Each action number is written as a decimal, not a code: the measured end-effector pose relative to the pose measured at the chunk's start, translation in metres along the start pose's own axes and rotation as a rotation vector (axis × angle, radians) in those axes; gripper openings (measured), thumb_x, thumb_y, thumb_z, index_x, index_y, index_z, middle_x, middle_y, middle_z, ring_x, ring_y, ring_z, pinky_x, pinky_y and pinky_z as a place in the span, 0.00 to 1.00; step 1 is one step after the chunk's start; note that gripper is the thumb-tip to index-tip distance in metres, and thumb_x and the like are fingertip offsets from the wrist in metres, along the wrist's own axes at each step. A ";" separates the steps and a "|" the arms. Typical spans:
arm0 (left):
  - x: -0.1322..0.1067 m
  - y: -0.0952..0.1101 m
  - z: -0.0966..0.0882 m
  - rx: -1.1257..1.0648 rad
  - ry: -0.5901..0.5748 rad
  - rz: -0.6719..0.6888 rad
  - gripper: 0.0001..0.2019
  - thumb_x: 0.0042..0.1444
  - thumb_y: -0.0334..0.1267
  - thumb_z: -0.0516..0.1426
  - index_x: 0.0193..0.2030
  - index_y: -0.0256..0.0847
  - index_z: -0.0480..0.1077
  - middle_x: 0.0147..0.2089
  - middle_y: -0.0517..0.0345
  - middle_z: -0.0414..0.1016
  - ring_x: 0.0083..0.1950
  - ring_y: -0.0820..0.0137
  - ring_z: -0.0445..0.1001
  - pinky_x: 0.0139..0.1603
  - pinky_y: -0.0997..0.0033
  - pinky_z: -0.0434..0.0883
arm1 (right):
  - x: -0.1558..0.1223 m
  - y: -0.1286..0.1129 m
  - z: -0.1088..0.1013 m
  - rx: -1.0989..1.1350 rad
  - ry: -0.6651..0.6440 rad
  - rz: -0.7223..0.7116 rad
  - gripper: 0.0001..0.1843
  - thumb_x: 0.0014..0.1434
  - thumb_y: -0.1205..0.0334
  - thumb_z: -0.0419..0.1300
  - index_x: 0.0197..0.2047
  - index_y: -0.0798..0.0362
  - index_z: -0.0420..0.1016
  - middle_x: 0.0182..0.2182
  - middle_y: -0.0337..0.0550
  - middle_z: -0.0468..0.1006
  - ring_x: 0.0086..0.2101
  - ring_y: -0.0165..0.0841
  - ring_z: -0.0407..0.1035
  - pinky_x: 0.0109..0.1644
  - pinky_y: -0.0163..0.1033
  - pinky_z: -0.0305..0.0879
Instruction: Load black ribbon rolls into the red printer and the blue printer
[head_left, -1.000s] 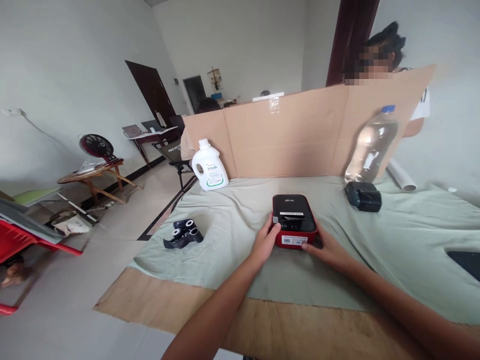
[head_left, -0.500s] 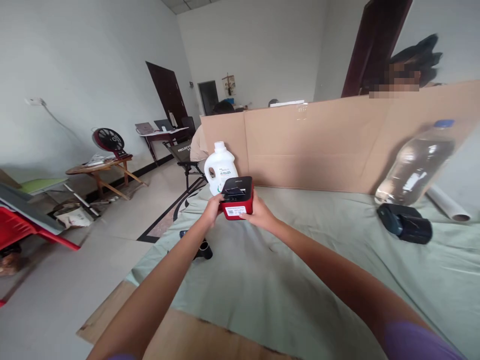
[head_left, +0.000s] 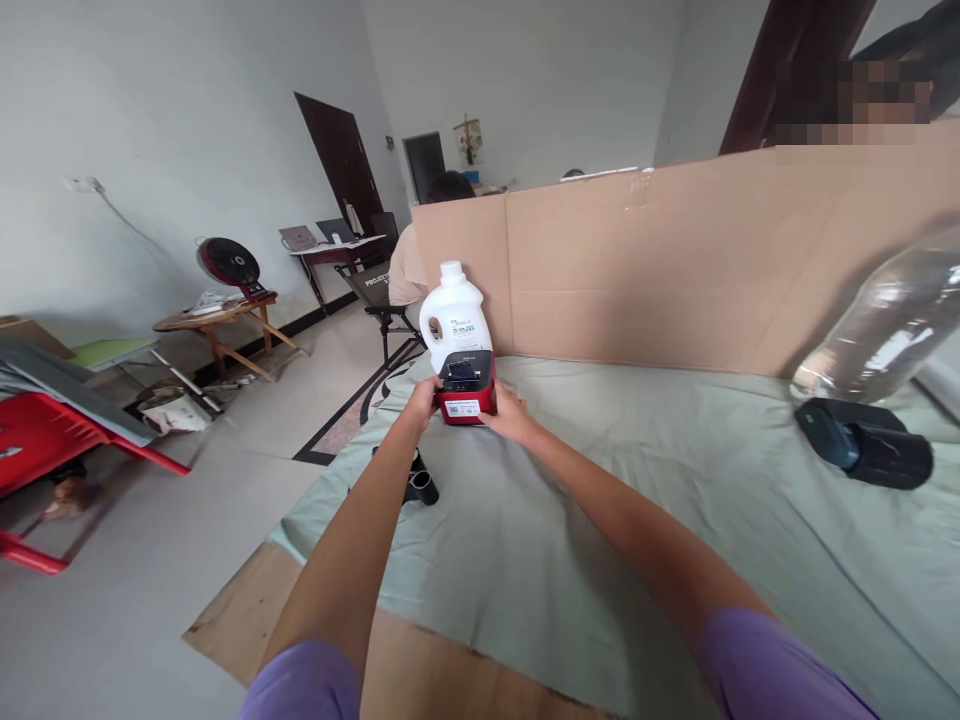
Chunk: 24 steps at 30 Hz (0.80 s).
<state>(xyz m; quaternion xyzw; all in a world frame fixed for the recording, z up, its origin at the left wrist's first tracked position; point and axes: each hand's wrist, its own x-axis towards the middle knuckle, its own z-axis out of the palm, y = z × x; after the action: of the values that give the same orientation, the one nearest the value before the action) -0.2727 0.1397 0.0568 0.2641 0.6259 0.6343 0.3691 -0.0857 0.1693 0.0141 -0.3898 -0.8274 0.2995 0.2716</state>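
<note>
Both hands grip a small red-and-black boxy device (head_left: 466,405) with a white label on its front and a dark panel on top. My left hand (head_left: 422,402) closes on its left side. On its right side, my right hand (head_left: 511,412) has its thumb at the front corner. Directly behind stands a white jug (head_left: 456,318) with a handle and cap, its lower part hidden by the device. Whether the device's base rests on the cloth, I cannot tell. A black object with round tubes (head_left: 421,485) lies near my left forearm, partly covered by it.
A green cloth (head_left: 570,560) covers the table, wood showing at the near edge. A cardboard panel (head_left: 637,280) stands across the back. On the right are a large clear bottle (head_left: 885,320) and a black device (head_left: 862,442). People are partly visible beyond the panel.
The device has gone lower and closer in front of the white jug, with both hands still on it. The camera view has shifted, moving the right-hand bottle toward the frame edge.
</note>
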 end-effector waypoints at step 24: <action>-0.312 -0.116 0.128 1.295 -1.012 0.918 0.29 0.70 0.49 0.43 0.75 0.45 0.50 0.79 0.57 0.43 0.79 0.58 0.42 0.77 0.44 0.44 | -0.290 0.189 -0.324 -0.414 0.667 0.936 0.55 0.49 0.39 0.69 0.69 0.62 0.53 0.59 0.72 0.66 0.57 0.59 0.63 0.53 0.55 0.60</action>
<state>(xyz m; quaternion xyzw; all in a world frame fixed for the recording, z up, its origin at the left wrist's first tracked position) 0.0285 -0.0391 -0.0082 0.8830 0.4568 0.0563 0.0926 0.3861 0.1243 0.0358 -0.8294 -0.4798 0.0817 0.2742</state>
